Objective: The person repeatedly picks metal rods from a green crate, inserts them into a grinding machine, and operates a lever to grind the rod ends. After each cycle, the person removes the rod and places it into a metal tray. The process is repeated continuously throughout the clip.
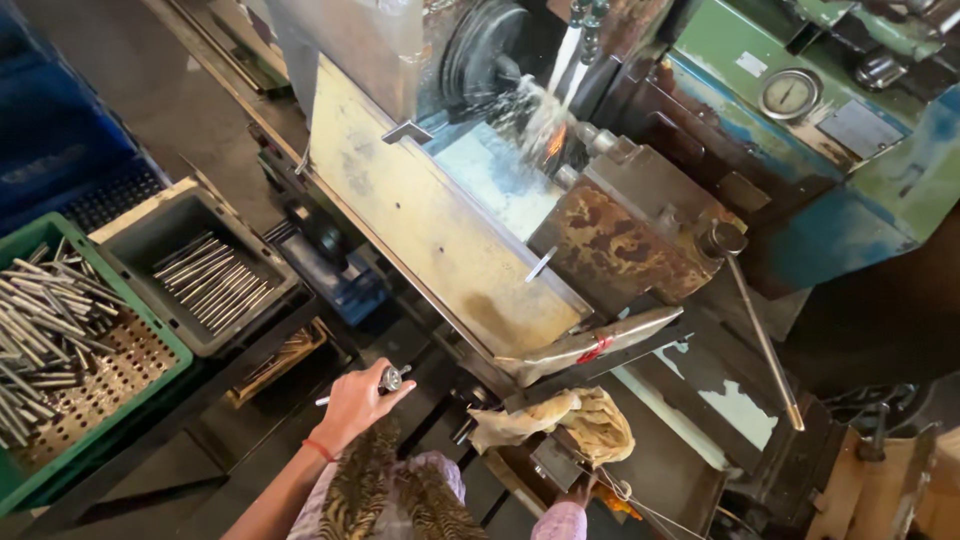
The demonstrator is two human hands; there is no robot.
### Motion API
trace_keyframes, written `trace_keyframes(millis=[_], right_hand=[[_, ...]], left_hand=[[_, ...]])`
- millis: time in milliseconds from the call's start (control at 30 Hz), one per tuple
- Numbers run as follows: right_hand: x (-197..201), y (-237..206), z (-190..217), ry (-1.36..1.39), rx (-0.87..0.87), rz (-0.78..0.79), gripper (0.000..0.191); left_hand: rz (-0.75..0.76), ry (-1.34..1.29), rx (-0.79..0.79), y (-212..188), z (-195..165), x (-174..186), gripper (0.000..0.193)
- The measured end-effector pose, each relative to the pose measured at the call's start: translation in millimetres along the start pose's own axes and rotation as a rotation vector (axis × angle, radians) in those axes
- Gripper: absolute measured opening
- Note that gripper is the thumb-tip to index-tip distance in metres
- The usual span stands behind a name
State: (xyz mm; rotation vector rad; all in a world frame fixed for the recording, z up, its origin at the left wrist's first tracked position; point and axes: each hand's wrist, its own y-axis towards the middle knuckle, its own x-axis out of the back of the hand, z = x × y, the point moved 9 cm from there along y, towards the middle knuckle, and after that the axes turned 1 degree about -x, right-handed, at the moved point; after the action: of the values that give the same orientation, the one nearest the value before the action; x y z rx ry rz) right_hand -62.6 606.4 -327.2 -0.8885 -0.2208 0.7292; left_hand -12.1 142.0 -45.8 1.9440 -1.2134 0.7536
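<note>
My left hand (355, 400) is closed around a small metal handle (390, 378) on the front of a lathe. My right hand (578, 492) is mostly hidden under a crumpled tan rag (580, 418) at the machine's lower front; only a pink sleeve cuff (560, 522) and a bit of the fingers show. At the top, a dark chuck (485, 50) holds a workpiece under a stream of white coolant (545, 110), with an orange glow at the cut. The rusty tool carriage (620, 240) sits just right of it.
A cream splash guard (420, 210) runs diagonally along the lathe. A grey bin (130, 250) holds several metal rods and a green perforated crate (160, 365) holds many more, both at left. A long lever (765, 340) slopes down right. A round gauge (790, 93) sits on the green housing.
</note>
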Motion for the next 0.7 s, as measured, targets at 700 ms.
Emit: trace_keyframes(millis=[700], right_hand=[[19.8,-15.1,21.7,-0.052,0.029,-0.061,0.035]], left_hand=[[0.077,-0.017,-0.042,22.8,-23.2,-8.1,0.045]])
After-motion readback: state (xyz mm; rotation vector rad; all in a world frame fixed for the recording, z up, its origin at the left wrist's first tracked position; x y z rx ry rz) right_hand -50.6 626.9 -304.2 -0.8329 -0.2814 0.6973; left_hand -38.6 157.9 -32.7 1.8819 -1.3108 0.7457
